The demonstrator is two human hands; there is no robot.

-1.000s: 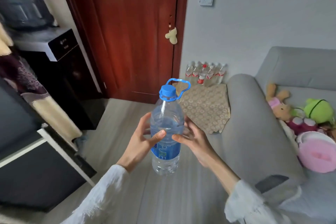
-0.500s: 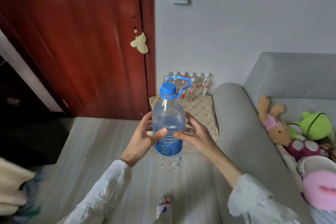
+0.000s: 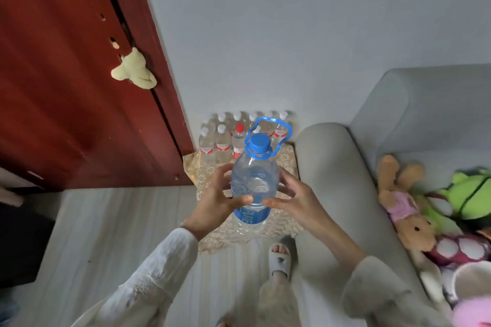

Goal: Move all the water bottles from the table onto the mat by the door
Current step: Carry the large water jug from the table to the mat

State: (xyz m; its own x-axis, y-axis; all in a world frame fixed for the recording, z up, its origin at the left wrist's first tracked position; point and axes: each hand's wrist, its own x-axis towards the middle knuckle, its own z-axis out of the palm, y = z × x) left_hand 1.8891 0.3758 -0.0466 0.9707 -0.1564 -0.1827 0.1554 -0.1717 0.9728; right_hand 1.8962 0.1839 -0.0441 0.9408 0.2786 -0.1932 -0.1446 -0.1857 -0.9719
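Note:
A large clear water bottle (image 3: 253, 183) with a blue cap, blue carry loop and blue label is held upright in the air above the mat. My left hand (image 3: 216, 203) grips its left side and my right hand (image 3: 295, 200) grips its right side. Under it lies the beige patterned mat (image 3: 215, 237), between the red door and the sofa arm. Several small water bottles (image 3: 221, 141) with white and red caps stand at the mat's far end against the wall.
The red wooden door (image 3: 66, 87) stands at left with a pale plush (image 3: 134, 70) on its handle. A grey sofa arm (image 3: 326, 180) borders the mat on the right, with stuffed toys (image 3: 406, 207) on the seat. My slippered foot (image 3: 279, 257) stands just before the mat.
I have walked closer to the door and mat, carrying the large bottle in both hands. The mat is now directly beneath the bottle, and the view tilts further down.

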